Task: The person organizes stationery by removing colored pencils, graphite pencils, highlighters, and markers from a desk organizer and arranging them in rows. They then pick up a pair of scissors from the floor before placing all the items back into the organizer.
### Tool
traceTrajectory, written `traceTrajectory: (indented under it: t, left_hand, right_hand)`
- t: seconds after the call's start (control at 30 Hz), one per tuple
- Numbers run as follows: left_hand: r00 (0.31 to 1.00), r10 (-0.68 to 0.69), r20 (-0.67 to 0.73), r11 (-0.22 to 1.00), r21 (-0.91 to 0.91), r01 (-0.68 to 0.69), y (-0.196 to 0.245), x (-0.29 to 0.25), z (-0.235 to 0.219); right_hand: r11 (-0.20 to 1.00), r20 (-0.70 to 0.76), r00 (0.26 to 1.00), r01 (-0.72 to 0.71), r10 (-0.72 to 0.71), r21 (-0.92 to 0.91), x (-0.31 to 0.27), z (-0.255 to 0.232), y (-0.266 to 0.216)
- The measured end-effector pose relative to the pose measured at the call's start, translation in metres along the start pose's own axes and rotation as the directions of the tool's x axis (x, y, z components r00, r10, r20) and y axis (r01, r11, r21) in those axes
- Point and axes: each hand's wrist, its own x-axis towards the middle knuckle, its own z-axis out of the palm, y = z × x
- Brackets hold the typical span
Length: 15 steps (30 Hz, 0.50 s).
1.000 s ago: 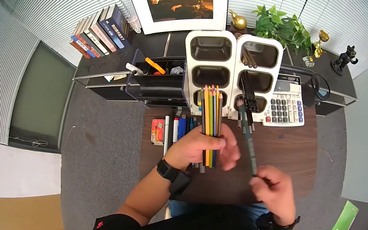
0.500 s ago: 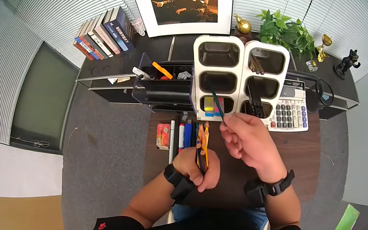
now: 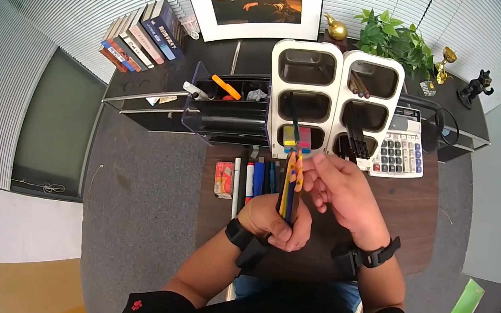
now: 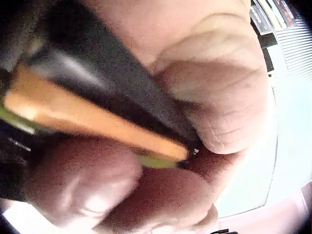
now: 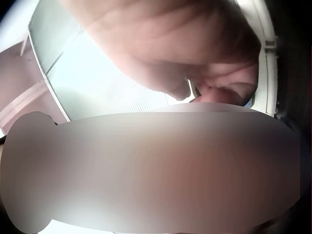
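Note:
My left hand (image 3: pixel 279 221) grips a bundle of colored pencils (image 3: pixel 289 192), their sharpened tips pointing away from me toward the organizer. In the left wrist view, an orange pencil (image 4: pixel 97 117) and a thick black one (image 4: pixel 112 73) lie between the fingers. My right hand (image 3: pixel 349 195) is just right of the bundle, with thumb and forefinger close to the tips. A dark green pencil (image 3: pixel 295 121) leans in the middle compartment of the left white organizer (image 3: pixel 270 104), its near end over the front compartment. Yellow, pink and blue sticky notes (image 3: pixel 298 138) sit in that front compartment.
The right organizer (image 3: pixel 400 82) holds brown pencils (image 3: pixel 359 85) at the back and black pens (image 3: pixel 354 130) farther forward. A calculator (image 3: pixel 400 155) stands right of it. Markers (image 3: pixel 258 177) and a red-orange packet (image 3: pixel 223 178) lie on the left of the desk, before a desk tray (image 3: pixel 223 119).
My right hand has swung left from the desk's right side to the pencil tips. The dark green pencil it held now leans in the left organizer. My left hand still holds the bundle.

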Motion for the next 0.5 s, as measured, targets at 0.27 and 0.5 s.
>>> traceTrajectory:
  t: [0.27, 0.5]
  left_hand:
    - [0.952, 0.095, -0.290, 0.993, -0.040, -0.111, -0.006, 0.014, 0.001]
    - [0.916, 0.250, -0.315, 0.963, -0.014, -0.268, -0.012, 0.016, -0.009]
  right_hand:
    - [0.952, -0.206, 0.974, 0.027, -0.094, -0.306, -0.094, -0.022, 0.015]
    - [0.727, -0.064, 0.948, 0.195, -0.312, -0.658, -0.108, -0.006, 0.029]
